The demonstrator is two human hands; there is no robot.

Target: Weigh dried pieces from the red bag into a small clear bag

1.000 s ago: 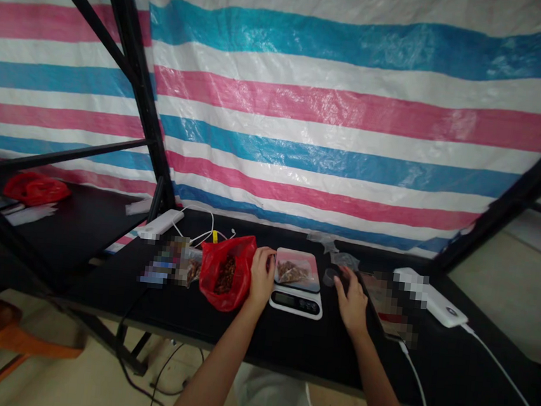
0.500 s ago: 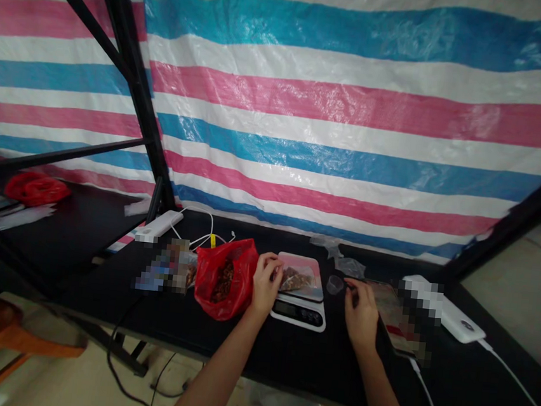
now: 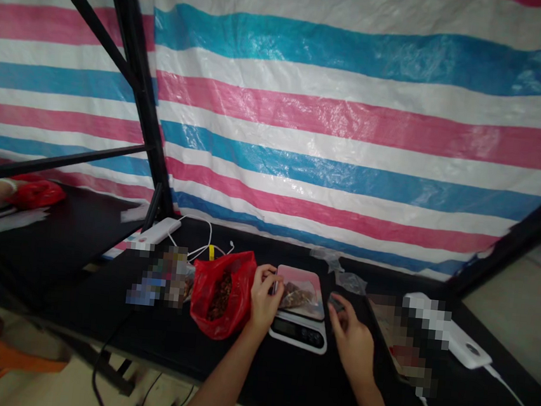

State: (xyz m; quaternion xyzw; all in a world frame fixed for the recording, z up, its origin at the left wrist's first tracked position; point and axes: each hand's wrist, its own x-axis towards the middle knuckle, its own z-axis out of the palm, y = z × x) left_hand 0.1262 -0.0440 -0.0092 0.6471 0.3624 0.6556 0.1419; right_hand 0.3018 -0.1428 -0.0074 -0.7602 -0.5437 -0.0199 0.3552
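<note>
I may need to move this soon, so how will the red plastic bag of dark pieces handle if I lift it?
The red plastic bag will probably be floppy, since its thin film is crumpled and slumped. It may be fairly light for its size, though the dark pieces make that uncertain. I see no knot, so they could spill if it tips.

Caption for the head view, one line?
Left hand at a digital scale holding bagged brown pieces, red bag beside it, right hand nearby.
</note>
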